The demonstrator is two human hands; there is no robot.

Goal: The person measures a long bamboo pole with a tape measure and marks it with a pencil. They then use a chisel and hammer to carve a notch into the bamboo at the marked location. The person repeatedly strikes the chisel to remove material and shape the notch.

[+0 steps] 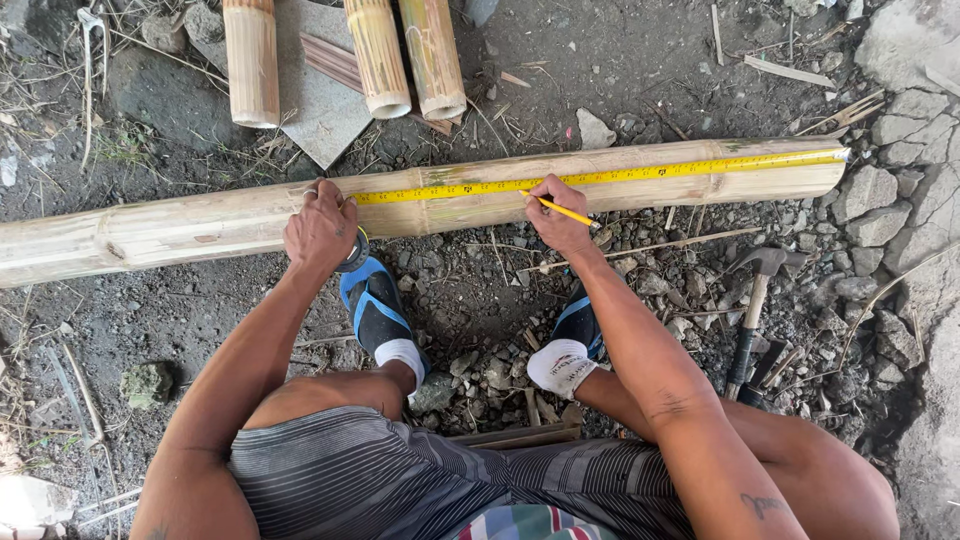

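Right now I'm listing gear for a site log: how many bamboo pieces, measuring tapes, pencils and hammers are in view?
Bamboo pieces: 4 (one long pole under both hands, three short cut sections above it)
Measuring tapes: 1, yellow tape held by the left hand
Pencils: 1, yellow pencil in the right hand
Hammers: 1, claw hammer
Total: 7

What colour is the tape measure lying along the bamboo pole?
Yellow: the tape measure runs along the bamboo pole, clearest in the head view.

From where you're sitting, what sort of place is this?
Probably an outdoor yard for working bamboo: bare dirt and stones underfoot, a long bamboo pole under a yellow tape measure, cut bamboo pieces, and a hammer nearby.
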